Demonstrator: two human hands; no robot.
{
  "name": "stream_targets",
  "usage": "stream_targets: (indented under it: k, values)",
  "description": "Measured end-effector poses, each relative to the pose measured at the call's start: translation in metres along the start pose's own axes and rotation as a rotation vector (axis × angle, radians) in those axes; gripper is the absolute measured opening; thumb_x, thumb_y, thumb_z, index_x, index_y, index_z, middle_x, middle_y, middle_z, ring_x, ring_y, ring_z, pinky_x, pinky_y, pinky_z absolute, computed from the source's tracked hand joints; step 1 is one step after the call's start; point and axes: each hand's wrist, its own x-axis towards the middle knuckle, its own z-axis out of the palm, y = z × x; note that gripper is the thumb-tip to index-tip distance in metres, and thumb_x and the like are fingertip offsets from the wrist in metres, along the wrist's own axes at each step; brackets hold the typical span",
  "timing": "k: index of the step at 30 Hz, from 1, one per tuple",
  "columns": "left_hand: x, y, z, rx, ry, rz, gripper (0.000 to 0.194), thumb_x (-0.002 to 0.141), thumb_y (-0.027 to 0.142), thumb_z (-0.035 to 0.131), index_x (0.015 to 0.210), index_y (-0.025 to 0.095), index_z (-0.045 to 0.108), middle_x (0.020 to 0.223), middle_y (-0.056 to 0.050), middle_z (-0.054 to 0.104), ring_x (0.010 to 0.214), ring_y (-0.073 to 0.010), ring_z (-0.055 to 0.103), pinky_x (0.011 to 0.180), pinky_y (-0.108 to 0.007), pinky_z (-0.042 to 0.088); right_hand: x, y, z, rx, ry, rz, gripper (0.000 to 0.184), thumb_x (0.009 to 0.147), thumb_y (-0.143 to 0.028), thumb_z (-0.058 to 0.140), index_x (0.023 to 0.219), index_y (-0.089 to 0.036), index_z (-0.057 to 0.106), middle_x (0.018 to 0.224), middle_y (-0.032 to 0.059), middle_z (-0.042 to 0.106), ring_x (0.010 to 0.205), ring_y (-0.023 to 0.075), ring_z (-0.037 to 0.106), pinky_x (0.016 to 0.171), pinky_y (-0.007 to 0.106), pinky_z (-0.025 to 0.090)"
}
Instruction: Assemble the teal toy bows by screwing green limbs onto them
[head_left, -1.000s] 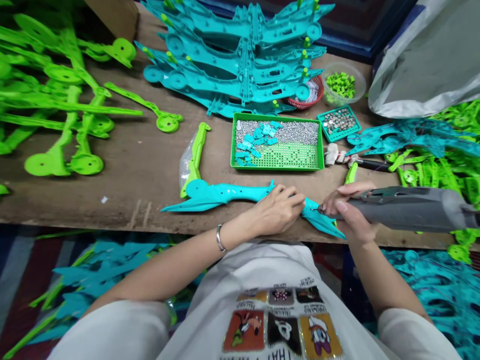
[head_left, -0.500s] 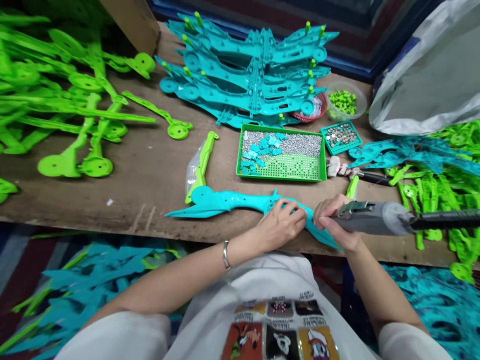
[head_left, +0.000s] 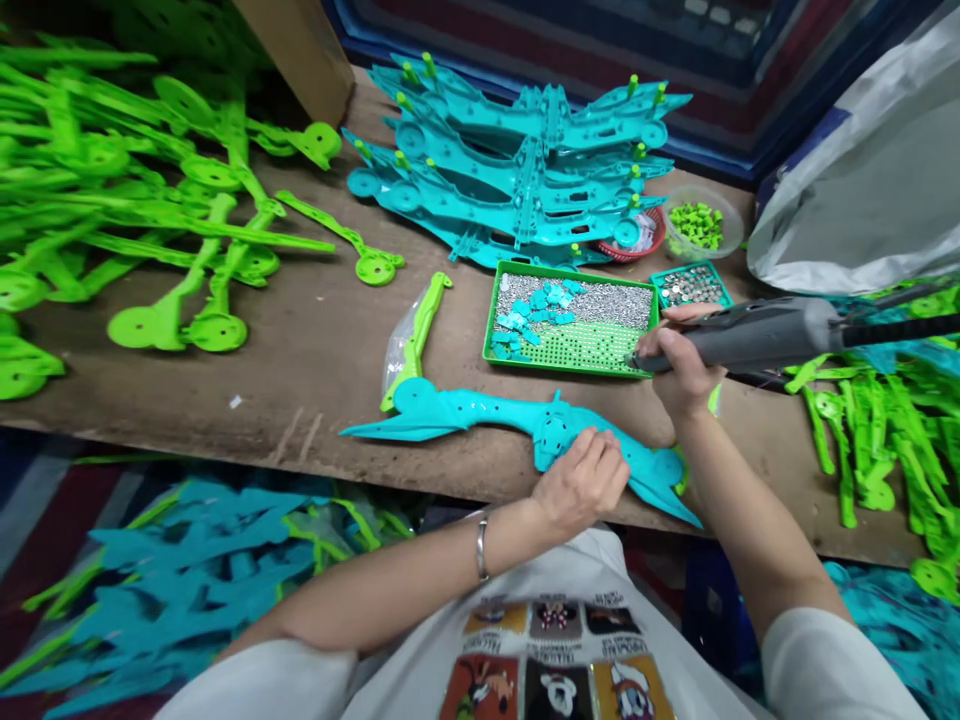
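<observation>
Resting the left hand (head_left: 587,480) bunched on the teal winged part (head_left: 504,409) near the front edge of the table (head_left: 330,330), not telling whether pinching or only pressing; well apart, clasping the grey power driver (head_left: 772,332) in the right hand (head_left: 684,367), pointing its tip at the near right corner of the green tray (head_left: 555,369); ideally bracing the part flat, meeting the small silver pieces (head_left: 615,303) squarely, 1 at a time

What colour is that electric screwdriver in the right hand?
The electric screwdriver in the right hand has a grey body, best seen in the head view.
</observation>
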Motion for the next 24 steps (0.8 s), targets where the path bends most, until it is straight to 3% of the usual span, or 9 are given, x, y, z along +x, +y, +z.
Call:
stream_targets:
  k: [4,9,12,17,20,24]
  values:
    - [-0.003,-0.005,-0.002,-0.073,0.0,-0.064,0.021,0.099,0.018,0.055,0.113,0.011,0.07,0.116,-0.012,0.073,0.104,-0.0221,0.068,0.106,-0.045,0.049,-0.001,0.016,0.002,-0.005,0.022,0.022,0.023,0.084,-0.045,0.072,0.082,-0.025,0.061,0.058,-0.0065,0.055,0.053,0.015,0.058,0.062,0.033,0.054]
    - [-0.011,0.007,-0.016,-0.096,-0.167,-0.145,0.038,0.101,0.019,0.049,0.136,0.012,0.063,0.14,-0.015,0.064,0.118,-0.0246,0.064,0.106,-0.043,0.05,0.001,0.02,0.004,0.043,0.017,0.007,0.016,0.084,-0.036,0.073,0.085,-0.024,0.061,0.058,-0.0068,0.059,0.052,0.0145,0.059,0.061,0.032,0.052]
    - [-0.017,0.018,-0.021,-0.093,-0.197,-0.181,0.047,0.101,0.022,0.05,0.148,0.017,0.054,0.147,-0.016,0.06,0.126,-0.0264,0.062,0.109,-0.044,0.049,0.002,0.022,0.005,0.046,0.01,0.019,0.018,0.083,-0.037,0.074,0.09,-0.025,0.061,0.058,-0.0072,0.058,0.051,0.0145,0.058,0.059,0.032,0.051]
    - [-0.019,0.025,-0.023,-0.059,-0.219,-0.149,0.046,0.1,0.023,0.049,0.144,0.014,0.059,0.154,-0.016,0.053,0.129,-0.0286,0.061,0.105,-0.043,0.053,0.004,0.026,0.006,0.027,-0.031,0.061,0.026,0.082,-0.044,0.075,0.093,-0.026,0.06,0.056,-0.0077,0.057,0.05,0.0152,0.058,0.056,0.031,0.05]
    - [-0.019,0.026,-0.021,-0.033,-0.193,-0.14,0.046,0.101,0.023,0.048,0.144,0.012,0.059,0.154,-0.015,0.053,0.132,-0.0265,0.059,0.105,-0.038,0.052,0.007,0.018,0.006,0.006,-0.025,0.052,0.028,0.081,-0.046,0.075,0.096,-0.027,0.062,0.056,-0.0079,0.056,0.049,0.0158,0.057,0.056,0.032,0.05]
    - [-0.021,0.027,-0.016,-0.037,-0.151,-0.147,0.045,0.102,0.022,0.047,0.144,0.01,0.059,0.152,-0.015,0.055,0.132,-0.0253,0.058,0.111,-0.038,0.048,-0.001,-0.012,0.006,0.056,0.005,0.019,0.023,0.082,-0.044,0.074,0.09,-0.026,0.062,0.056,-0.0064,0.053,0.049,0.0153,0.056,0.055,0.033,0.05]
